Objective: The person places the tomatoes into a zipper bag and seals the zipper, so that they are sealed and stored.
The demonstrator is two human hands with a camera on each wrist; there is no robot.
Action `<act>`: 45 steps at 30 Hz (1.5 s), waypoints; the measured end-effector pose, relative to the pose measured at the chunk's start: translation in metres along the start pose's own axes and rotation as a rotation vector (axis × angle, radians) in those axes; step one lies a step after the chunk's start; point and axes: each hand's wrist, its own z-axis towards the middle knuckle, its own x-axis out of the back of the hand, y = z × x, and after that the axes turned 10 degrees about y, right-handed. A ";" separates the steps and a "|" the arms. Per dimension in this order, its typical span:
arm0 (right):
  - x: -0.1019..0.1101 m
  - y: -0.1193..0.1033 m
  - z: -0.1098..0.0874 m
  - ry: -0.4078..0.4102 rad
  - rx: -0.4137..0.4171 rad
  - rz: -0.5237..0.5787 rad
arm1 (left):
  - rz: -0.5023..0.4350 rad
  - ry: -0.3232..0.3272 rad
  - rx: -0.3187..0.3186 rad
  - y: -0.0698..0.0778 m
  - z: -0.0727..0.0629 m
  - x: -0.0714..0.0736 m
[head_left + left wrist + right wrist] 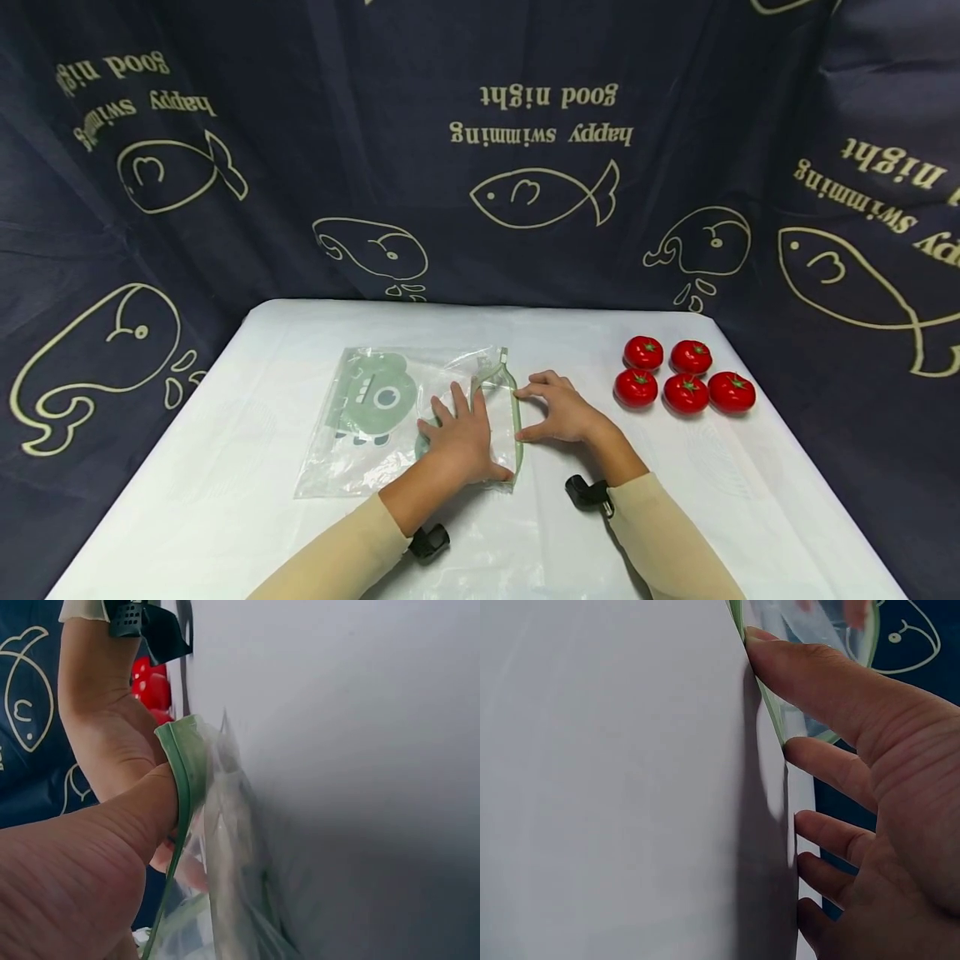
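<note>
While two beige sleeves point(671, 533) reach in from the near side of the bench point(187, 500), each with a black wrist camera point(429, 542) under it, the left grip point(461, 442) lies fanned wide over the bag, curled round nothing; its thumb is at the bag's mouth, the tip hidden behind the green zip strip point(180, 769) in the left wrist view. The right grip point(561, 411) is loosely bent, thumb and forefinger well apart, both tips touching that strip without pinching it. The clear zip bag point(408, 417), printed with a one-eyed green monster point(367, 387), lies left of the bench's middle, its slightly gaping mouth turned to the right edge. Should the right fingertips slip off, the limp sides could fall together; heavy pressure from the left palm might crease the film, and a one-sided pull could drag the light bag askew. Farther off, five red tomatoes point(686, 393) sit towards the far right corner, where a brushing sleeve might roll one over the right edge. Navy cloth point(420, 75) hangs beyond the far edge.
</note>
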 end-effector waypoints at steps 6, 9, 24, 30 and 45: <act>0.000 -0.002 0.001 0.003 -0.004 -0.004 | -0.032 0.026 -0.022 -0.001 -0.001 0.000; 0.000 -0.001 0.001 0.007 -0.002 -0.015 | -0.035 0.049 -0.041 -0.001 -0.002 0.001; -0.006 0.003 0.000 0.015 -0.027 0.034 | -0.037 0.052 -0.041 -0.004 -0.001 -0.003; -0.006 0.002 -0.005 0.019 -0.006 0.064 | -0.041 0.051 -0.044 -0.005 -0.001 -0.004; -0.005 -0.003 -0.021 0.032 0.021 0.085 | -0.063 0.039 -0.031 -0.004 -0.003 -0.004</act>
